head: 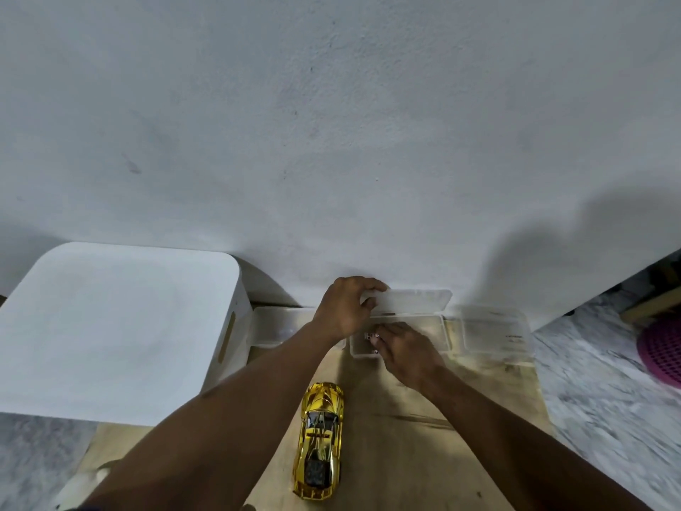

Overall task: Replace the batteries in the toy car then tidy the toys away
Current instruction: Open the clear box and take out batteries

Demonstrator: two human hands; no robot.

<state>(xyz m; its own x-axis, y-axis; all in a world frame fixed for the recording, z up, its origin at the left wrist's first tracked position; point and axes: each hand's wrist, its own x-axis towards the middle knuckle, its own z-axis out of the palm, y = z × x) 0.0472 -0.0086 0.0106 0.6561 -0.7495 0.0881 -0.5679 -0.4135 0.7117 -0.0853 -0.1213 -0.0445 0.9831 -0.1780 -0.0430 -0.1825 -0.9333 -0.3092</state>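
1. Left hand (346, 307) grips the hinged lid (412, 300) of the small clear plastic box (435, 326) at the far edge of the wooden board (405, 455), apparently to keep it open.
2. Right hand (409, 348) reaches inside, fingertips at small red-and-white items (369, 336), possibly batteries; whether it grasps them cannot be told.
3. Shiny gold toy car (320, 440) stands mid-board on its wheels, untouched.

the toy car (320, 440) sits mid bench (405, 444). right of the car the wood is bare, with room to pass. left of the car a big white bin (110, 326) blocks the way. past the car, three clear boxes (493, 333) line the wall (331, 142). the left hand (346, 307) holds up the lid (416, 300) of the middle box (438, 341), and the right hand (405, 348) fills that box.
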